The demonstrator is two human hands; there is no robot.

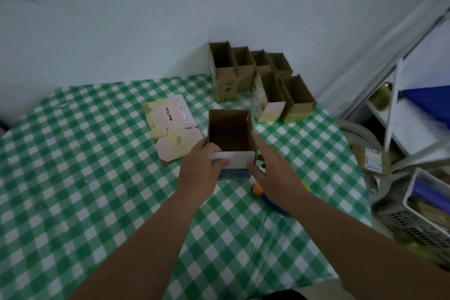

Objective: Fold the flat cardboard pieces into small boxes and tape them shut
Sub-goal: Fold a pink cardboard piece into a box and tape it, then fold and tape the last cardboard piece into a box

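An open-topped small cardboard box (230, 133) stands upright in the middle of the table, its brown inside showing and its near face white and blue. My left hand (201, 170) grips its near left corner, fingers curled over the white near flap. My right hand (272, 173) lies against the box's right side with fingers straight. A stack of flat pink and yellow cardboard pieces (170, 124) lies just left of the box. Several folded open boxes (255, 78) stand in rows at the table's far edge by the wall.
A green and white checked cloth (97, 178) covers the table. An orange and blue object (258, 190), partly hidden under my right wrist, lies near the box. Right of the table are a white shelf (394, 114) and a grey plastic basket (418, 209).
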